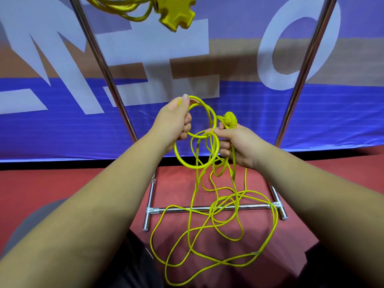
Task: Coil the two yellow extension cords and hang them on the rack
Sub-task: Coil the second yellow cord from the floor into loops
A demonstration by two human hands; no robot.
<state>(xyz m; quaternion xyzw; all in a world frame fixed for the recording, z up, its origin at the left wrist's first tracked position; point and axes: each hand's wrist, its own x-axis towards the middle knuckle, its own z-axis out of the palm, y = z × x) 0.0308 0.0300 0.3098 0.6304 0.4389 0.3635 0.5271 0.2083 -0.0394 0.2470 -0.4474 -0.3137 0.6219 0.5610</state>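
Now cord (199, 150) looped, both hands gripping

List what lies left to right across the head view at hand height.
left chrome metal rack upright → left hand → round yellow extension cord loop → right hand → right chrome metal rack upright

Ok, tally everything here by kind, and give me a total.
Cords: 2, the hung cord and the held cord
Hands: 2, the left hand and the right hand, both gripping the held cord
Rack: 1
Banner: 1
Total: 6
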